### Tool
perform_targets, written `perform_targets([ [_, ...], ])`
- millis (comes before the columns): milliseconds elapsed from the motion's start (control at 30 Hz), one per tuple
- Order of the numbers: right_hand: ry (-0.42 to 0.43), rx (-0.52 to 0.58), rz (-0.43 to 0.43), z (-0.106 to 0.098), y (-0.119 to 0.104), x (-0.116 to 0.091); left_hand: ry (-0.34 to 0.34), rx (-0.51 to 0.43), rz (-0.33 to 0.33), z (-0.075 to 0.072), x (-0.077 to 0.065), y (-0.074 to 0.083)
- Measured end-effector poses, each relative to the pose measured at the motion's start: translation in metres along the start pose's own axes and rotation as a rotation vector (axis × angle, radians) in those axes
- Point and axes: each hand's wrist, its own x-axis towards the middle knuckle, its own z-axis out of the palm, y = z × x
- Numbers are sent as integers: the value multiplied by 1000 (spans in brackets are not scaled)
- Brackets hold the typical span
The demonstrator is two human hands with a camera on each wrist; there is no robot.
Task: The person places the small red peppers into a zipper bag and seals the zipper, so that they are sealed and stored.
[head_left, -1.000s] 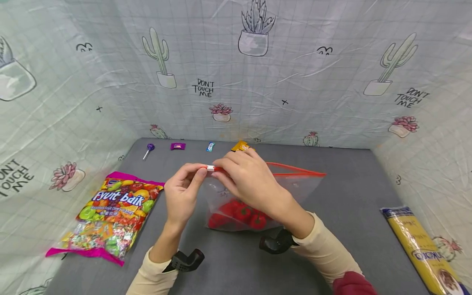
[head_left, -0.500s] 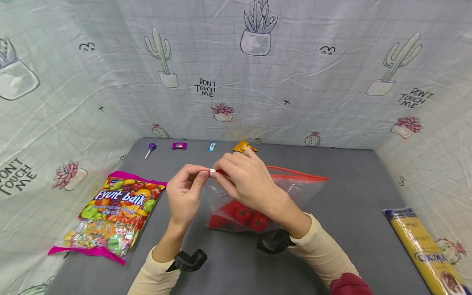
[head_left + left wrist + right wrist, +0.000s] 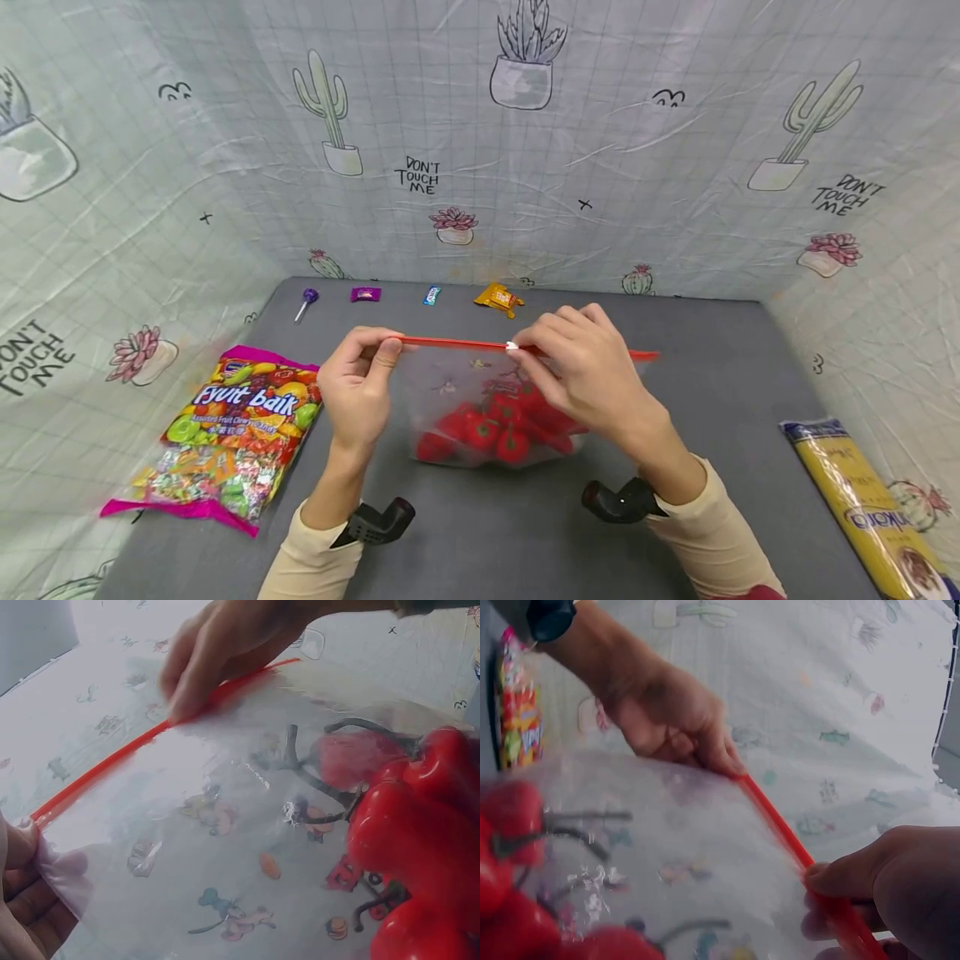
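A clear zip bag with a red zip strip stands upright in the middle of the table, its film printed with small coloured figures. Inside lie several glossy red, lobed fruits with dark green stems, seen large in the left wrist view. My left hand pinches the bag's top left corner between thumb and fingers. With thumb and fingertips my right hand pinches the white slider on the strip, right of its middle. Part of the strip is hidden behind the right hand.
A bag of fruit candy lies left of the left arm. Along the back are a purple lollipop, a purple-wrapped sweet, a small blue packet and an orange packet. A yellow packet lies far right.
My right hand has moved right along the zip strip with the white slider, away from my left hand. The strip between the hands is now straight, and the orange packet shows more fully.
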Motion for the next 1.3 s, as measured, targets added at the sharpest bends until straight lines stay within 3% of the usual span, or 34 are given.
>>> perform_targets([
  [200,22,-23,30,-28,19,-24,19,30,-25,-2,1,0],
  [433,74,-25,123,-58,37,-53,64,91,-55,-6,3,5],
  [600,80,-46,164,-68,46,-63,53,69,-69,-7,5,-1],
  [767,91,-66,231,-66,59,-60,-11,141,-115,2,22,-5],
  [900,117,-46,264,-65,73,-52,-65,182,-103,11,41,0],
  [1000,139,-15,255,-65,81,-45,-110,207,-87,12,52,0],
  [1133,107,38,221,-68,85,-45,-217,311,-50,-1,53,-11],
  [1233,-30,106,157,-71,86,-57,-391,427,-5,-21,41,-15],
  [1300,-183,190,127,-73,87,-71,-552,487,9,-35,27,-13],
])
